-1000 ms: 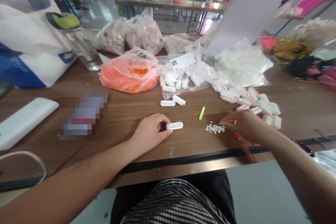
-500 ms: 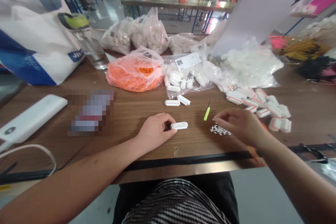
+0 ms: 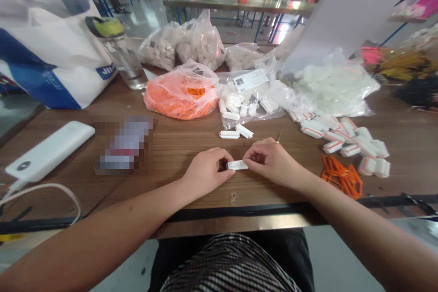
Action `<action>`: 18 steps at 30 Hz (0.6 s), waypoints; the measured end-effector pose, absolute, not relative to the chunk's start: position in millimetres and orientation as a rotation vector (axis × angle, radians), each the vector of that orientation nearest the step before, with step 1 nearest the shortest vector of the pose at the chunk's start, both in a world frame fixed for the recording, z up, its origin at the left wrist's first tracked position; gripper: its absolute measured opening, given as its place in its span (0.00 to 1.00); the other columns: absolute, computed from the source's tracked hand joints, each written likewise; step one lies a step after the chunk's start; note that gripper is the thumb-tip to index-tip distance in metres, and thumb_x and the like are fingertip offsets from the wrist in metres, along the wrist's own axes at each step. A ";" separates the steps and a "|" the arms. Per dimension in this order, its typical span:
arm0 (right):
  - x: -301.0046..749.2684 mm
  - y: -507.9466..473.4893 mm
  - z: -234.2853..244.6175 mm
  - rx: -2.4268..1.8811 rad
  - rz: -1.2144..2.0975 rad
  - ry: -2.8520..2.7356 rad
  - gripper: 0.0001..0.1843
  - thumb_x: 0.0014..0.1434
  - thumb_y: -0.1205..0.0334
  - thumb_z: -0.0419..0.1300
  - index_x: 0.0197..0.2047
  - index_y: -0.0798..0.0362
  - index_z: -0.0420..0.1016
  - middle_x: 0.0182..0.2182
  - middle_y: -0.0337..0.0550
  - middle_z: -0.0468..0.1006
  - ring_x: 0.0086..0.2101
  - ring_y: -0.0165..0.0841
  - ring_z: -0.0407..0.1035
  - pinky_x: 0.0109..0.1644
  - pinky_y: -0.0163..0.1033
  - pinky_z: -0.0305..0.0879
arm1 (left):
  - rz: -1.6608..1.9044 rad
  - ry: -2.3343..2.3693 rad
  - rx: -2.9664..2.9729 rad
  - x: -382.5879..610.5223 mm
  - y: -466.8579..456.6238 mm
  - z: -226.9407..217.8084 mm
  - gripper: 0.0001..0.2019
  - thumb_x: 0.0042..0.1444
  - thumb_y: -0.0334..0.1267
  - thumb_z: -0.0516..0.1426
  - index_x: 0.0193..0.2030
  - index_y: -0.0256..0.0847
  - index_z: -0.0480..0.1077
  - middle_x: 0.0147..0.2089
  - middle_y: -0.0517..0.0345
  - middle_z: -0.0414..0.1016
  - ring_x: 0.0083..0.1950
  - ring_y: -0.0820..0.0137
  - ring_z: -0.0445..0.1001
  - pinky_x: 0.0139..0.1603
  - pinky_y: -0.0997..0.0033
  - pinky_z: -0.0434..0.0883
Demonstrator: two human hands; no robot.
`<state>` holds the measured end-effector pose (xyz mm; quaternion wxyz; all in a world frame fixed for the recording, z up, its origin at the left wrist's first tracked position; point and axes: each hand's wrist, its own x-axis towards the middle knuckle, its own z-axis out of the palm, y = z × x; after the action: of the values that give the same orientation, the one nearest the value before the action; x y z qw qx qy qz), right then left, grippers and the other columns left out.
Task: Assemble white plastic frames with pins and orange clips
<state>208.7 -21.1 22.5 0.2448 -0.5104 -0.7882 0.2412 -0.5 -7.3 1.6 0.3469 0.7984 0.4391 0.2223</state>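
My left hand (image 3: 205, 171) pinches the left end of a small white plastic connector (image 3: 237, 164) lying on the wooden table (image 3: 178, 141). At the connector's right end my right hand (image 3: 272, 160) has its fingers curled and pressed together; what they pinch is too small to make out. Two more white connectors (image 3: 236, 132) lie just beyond the hands. A small pile of orange clips (image 3: 342, 177) rests to the right of my right wrist. The green-handled tool is mostly hidden behind my right hand.
An orange-filled plastic bag (image 3: 181, 93), clear bags of white parts (image 3: 246, 96) and a row of white-and-orange pieces (image 3: 342, 137) lie farther back. At the left are a white power bank (image 3: 48, 148) with cable, a glass jar (image 3: 119, 54) and a white-blue bag (image 3: 44, 50).
My right hand left the little white pieces at the right and came over to the connector's right end. The orange clips it covered are now uncovered. My left hand stayed on the connector.
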 end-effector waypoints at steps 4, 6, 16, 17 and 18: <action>206.3 -21.1 23.1 -1.374 0.645 -2.163 0.08 0.55 0.65 0.60 0.25 0.51 0.75 0.21 0.34 0.75 0.24 0.27 0.66 0.39 0.43 0.61 | 0.582 1.137 2.077 -0.3 -7.1 1.2 0.05 0.51 0.34 0.62 0.35 0.42 0.74 0.28 0.63 0.69 0.27 0.73 0.65 0.32 0.71 0.64; 205.4 -21.2 22.8 -1.360 0.630 -2.161 0.08 0.55 0.64 0.59 0.25 0.50 0.74 0.21 0.35 0.75 0.25 0.28 0.67 0.40 0.43 0.61 | 0.586 1.137 2.078 -0.2 -6.9 0.7 0.05 0.50 0.34 0.62 0.35 0.42 0.74 0.28 0.63 0.69 0.28 0.73 0.66 0.33 0.71 0.64; 208.6 -21.1 18.3 -1.297 0.504 -2.277 0.07 0.57 0.66 0.59 0.28 0.51 0.75 0.22 0.34 0.74 0.26 0.28 0.66 0.44 0.43 0.57 | 0.573 1.128 2.083 -0.5 -6.5 1.3 0.05 0.51 0.34 0.62 0.36 0.42 0.74 0.28 0.63 0.69 0.27 0.73 0.65 0.32 0.71 0.64; 208.8 -21.4 19.5 -1.274 0.456 -2.315 0.07 0.57 0.66 0.58 0.29 0.51 0.76 0.22 0.34 0.74 0.27 0.28 0.66 0.45 0.43 0.57 | 0.569 1.133 2.079 -0.3 -6.7 1.6 0.05 0.51 0.34 0.62 0.36 0.42 0.74 0.28 0.63 0.68 0.27 0.73 0.65 0.32 0.71 0.64; 208.9 -22.0 21.0 -1.255 0.407 -2.352 0.07 0.58 0.66 0.58 0.30 0.50 0.76 0.23 0.35 0.75 0.27 0.29 0.66 0.45 0.43 0.56 | 0.568 1.137 2.073 -0.2 -6.9 1.7 0.05 0.51 0.34 0.62 0.36 0.42 0.74 0.28 0.63 0.68 0.27 0.73 0.65 0.32 0.71 0.64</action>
<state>208.9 -22.0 21.0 0.2205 -0.4538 -0.8508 0.1470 -0.2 -6.9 1.7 0.3475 0.7993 0.4386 0.2189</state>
